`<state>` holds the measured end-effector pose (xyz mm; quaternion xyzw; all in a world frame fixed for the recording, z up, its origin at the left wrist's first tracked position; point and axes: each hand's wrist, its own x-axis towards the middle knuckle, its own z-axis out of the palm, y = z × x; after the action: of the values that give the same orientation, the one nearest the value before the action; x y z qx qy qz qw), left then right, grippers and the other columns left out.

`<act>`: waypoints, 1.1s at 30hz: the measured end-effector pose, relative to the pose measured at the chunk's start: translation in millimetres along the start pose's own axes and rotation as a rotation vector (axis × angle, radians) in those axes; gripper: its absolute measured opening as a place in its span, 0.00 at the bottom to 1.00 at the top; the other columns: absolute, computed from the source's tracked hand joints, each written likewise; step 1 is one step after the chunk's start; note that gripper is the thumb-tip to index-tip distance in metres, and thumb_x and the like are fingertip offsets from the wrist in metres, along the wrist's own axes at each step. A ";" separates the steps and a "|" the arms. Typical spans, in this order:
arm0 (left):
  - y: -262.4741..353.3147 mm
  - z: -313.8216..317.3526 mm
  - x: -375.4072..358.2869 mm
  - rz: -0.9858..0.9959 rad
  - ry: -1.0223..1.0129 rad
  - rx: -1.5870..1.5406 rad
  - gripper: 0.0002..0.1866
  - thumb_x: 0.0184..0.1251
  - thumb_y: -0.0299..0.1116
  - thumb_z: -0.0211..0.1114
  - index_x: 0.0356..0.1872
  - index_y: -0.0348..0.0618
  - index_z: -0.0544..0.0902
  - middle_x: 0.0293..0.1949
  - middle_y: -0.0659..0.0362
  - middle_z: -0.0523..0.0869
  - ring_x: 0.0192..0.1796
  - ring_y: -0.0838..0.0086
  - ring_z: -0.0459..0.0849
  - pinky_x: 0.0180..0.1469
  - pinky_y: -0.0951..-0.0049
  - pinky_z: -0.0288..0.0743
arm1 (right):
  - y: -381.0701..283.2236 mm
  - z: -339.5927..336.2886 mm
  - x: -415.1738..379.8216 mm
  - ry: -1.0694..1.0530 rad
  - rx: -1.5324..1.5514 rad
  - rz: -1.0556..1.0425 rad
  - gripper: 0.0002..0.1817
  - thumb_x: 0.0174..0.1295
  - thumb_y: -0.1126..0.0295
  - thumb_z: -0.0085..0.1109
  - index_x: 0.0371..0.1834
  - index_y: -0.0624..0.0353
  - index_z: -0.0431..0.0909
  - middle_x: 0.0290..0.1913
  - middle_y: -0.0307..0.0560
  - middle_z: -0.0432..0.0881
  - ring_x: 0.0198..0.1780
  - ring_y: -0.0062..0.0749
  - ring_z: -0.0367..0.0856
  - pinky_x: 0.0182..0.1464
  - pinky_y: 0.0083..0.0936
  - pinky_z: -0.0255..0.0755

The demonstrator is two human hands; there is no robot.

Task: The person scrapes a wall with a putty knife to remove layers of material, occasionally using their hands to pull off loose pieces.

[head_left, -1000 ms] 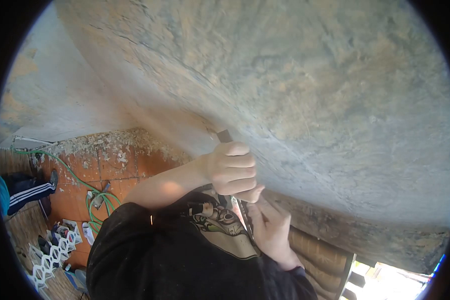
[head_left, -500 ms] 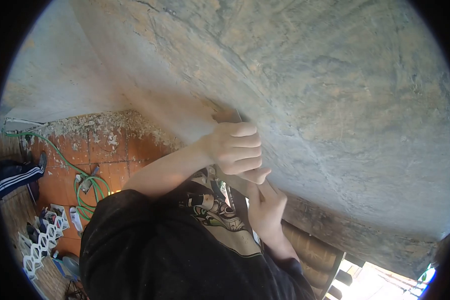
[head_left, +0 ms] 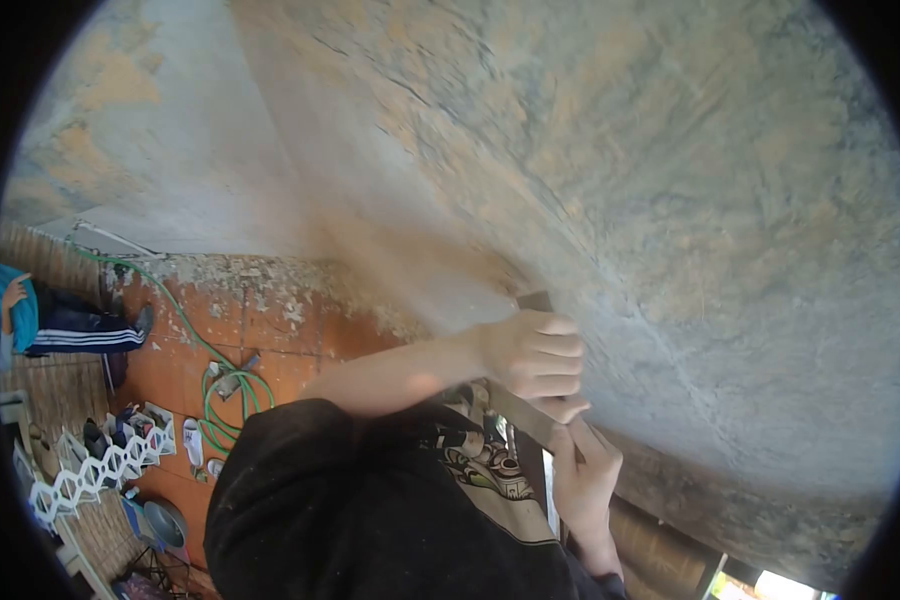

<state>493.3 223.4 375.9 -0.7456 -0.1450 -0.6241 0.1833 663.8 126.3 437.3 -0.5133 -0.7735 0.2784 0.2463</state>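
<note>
Head: my left fingers (head_left: 552,362) are gripping a flat tool (head_left: 533,300), protruding above them by the wall (head_left: 730,240); right fingers (head_left: 590,458) are curling below, hold unclear. Both are now showing farther right, work apparently continuing.

Rough, matt plaster, blotched and scored, coats the wall (head_left: 730,210) above dull floor tiles (head_left: 290,370) flecked with flaking crust; a soft black cloth shirt (head_left: 340,500) contrasts with a flat tool's (head_left: 534,300) smooth, dull end.
</note>
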 end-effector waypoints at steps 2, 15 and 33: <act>0.4 10.1 0.9 -0.017 -0.011 0.051 0.20 0.56 0.37 0.65 0.11 0.48 0.66 0.15 0.65 0.67 0.22 0.72 0.69 0.33 0.73 0.67 | 12.6 4.0 3.2 0.061 -0.035 0.018 0.11 0.66 0.75 0.56 0.25 0.69 0.76 0.16 0.51 0.70 0.17 0.29 0.68 0.23 0.31 0.60; 43.2 -40.0 14.9 -0.177 -0.145 0.165 0.15 0.50 0.32 0.62 0.11 0.43 0.66 0.15 0.60 0.63 0.20 0.66 0.65 0.33 0.66 0.63 | 13.4 3.0 -8.9 -0.461 0.979 0.377 0.13 0.73 0.68 0.50 0.54 0.65 0.75 0.27 0.37 0.72 0.16 0.12 0.61 0.17 0.12 0.52; 52.5 4.3 17.9 -0.255 -0.195 0.348 0.11 0.47 0.26 0.62 0.13 0.44 0.68 0.17 0.60 0.65 0.23 0.66 0.66 0.33 0.65 0.61 | 71.5 -27.2 23.1 -0.865 1.213 0.413 0.20 0.71 0.72 0.50 0.65 0.51 0.63 0.25 0.39 0.67 0.15 0.20 0.63 0.14 0.17 0.57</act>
<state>523.7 178.4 387.9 -0.7349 -0.3606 -0.5330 0.2139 720.7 175.4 410.3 -0.2683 -0.4018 0.8694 0.1035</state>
